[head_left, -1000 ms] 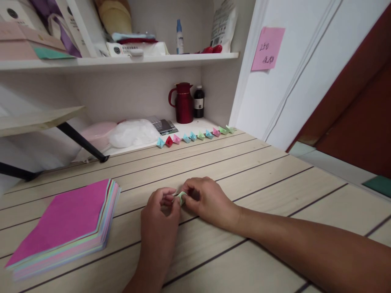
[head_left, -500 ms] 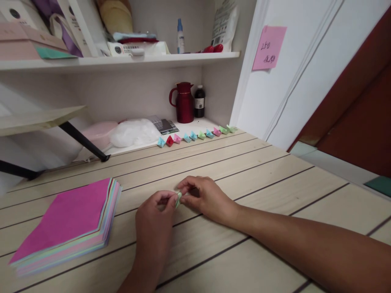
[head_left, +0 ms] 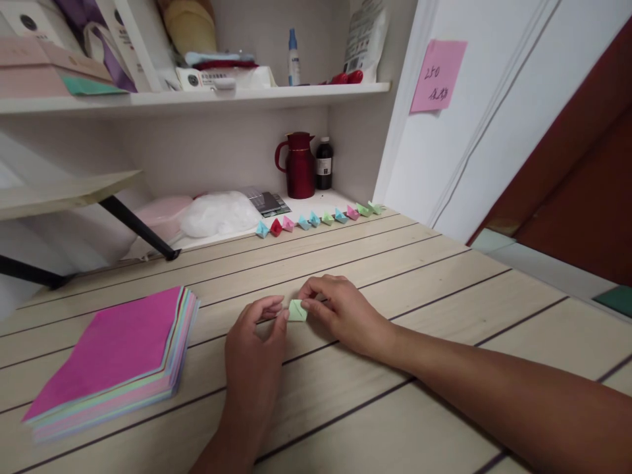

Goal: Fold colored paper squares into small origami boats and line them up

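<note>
A small piece of light green folded paper (head_left: 297, 311) is held above the wooden table, its flat face and a slanting crease visible. My right hand (head_left: 340, 315) pinches its right edge between thumb and fingers. Just left of the paper is my left hand (head_left: 257, 336), with its thumb tip by the paper's left edge and a gap between thumb and fingers. Whether the thumb touches the paper is hard to tell. Farther back, a row of several small folded paper boats (head_left: 315, 219) in blue, red, pink and green stands along the table's rear edge.
To the left lies a stack of coloured paper squares (head_left: 113, 342), magenta on top. A small raised stand (head_left: 69, 191) with black legs is behind it. Beyond the slatted tabletop (head_left: 395, 415) are a red thermos jug (head_left: 299, 168), a dark bottle (head_left: 324, 164) and a white plastic bag (head_left: 217, 214).
The green paper has turned so that its flat face shows. My left fingers have come apart from their pinch on it, while my right hand has closed on its right edge.
</note>
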`<action>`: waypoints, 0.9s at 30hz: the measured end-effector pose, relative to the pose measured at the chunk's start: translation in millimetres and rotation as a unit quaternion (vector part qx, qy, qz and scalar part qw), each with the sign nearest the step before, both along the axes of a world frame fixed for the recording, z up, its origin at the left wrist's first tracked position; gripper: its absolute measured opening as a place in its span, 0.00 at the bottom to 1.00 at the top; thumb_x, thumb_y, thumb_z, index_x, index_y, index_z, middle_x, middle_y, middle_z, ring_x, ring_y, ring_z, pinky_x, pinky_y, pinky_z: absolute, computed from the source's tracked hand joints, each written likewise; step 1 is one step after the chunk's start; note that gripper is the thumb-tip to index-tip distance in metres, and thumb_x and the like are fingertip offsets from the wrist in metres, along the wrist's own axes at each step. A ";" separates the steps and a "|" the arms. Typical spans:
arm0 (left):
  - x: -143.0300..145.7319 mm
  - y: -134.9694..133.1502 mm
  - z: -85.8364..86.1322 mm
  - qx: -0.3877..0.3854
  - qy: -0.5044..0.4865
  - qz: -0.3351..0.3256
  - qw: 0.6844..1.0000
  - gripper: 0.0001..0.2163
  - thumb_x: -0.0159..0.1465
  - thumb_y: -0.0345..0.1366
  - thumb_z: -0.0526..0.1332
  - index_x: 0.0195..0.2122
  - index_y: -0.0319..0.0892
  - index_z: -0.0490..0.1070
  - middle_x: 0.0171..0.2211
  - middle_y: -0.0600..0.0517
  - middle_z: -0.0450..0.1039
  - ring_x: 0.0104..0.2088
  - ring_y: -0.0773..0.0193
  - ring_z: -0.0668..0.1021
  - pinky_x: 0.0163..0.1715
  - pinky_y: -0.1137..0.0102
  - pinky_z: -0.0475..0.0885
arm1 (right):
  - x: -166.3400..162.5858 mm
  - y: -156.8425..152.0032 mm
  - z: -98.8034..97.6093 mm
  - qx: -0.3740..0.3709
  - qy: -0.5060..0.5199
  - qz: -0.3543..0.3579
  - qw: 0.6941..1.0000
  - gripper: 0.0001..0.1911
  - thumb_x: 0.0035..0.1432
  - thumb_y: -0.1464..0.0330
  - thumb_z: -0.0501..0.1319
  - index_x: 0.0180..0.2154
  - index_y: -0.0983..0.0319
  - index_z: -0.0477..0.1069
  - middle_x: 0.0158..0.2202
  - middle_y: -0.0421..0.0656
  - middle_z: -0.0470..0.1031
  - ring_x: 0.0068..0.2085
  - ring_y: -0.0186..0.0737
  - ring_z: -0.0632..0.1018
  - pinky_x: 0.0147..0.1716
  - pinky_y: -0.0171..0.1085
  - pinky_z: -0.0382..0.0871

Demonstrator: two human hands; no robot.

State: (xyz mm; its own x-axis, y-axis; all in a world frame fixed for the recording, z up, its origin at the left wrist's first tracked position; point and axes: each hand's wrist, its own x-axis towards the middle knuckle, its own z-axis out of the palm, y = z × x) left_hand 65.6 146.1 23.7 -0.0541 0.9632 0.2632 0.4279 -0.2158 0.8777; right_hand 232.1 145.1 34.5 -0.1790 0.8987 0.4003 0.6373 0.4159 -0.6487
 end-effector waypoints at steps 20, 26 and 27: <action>1.6 1.2 -3.7 0.081 0.086 -0.002 0.993 0.03 0.56 0.33 0.60 0.26 0.43 0.72 0.28 0.54 0.74 0.29 0.63 0.77 0.32 0.69 0.70 | -4.3 -3.1 -10.3 0.006 0.041 0.035 0.998 0.09 0.55 0.74 0.65 0.39 0.58 0.74 0.38 0.41 0.78 0.41 0.40 0.75 0.42 0.39 0.66; 3.1 -0.2 -6.4 0.160 0.135 -0.013 0.978 0.04 0.55 0.29 0.59 0.25 0.44 0.70 0.27 0.55 0.73 0.30 0.63 0.76 0.35 0.66 0.69 | -4.2 -4.9 -7.2 0.034 0.045 0.032 0.998 0.05 0.56 0.74 0.65 0.35 0.59 0.74 0.36 0.41 0.78 0.42 0.41 0.75 0.45 0.41 0.66; 3.6 -0.6 -6.5 0.165 0.141 -0.017 0.976 0.04 0.55 0.29 0.59 0.26 0.44 0.70 0.27 0.55 0.73 0.30 0.63 0.76 0.36 0.66 0.69 | -4.4 -5.4 -6.4 0.038 0.044 0.034 0.998 0.05 0.56 0.75 0.65 0.34 0.59 0.74 0.35 0.40 0.78 0.41 0.41 0.75 0.44 0.41 0.65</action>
State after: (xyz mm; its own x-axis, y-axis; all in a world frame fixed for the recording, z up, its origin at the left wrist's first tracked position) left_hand 69.2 145.5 17.2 0.0963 0.8235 0.5590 0.6295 -0.4855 0.6067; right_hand 227.7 139.7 28.0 -0.1990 0.8520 0.4842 0.5485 0.5063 -0.6655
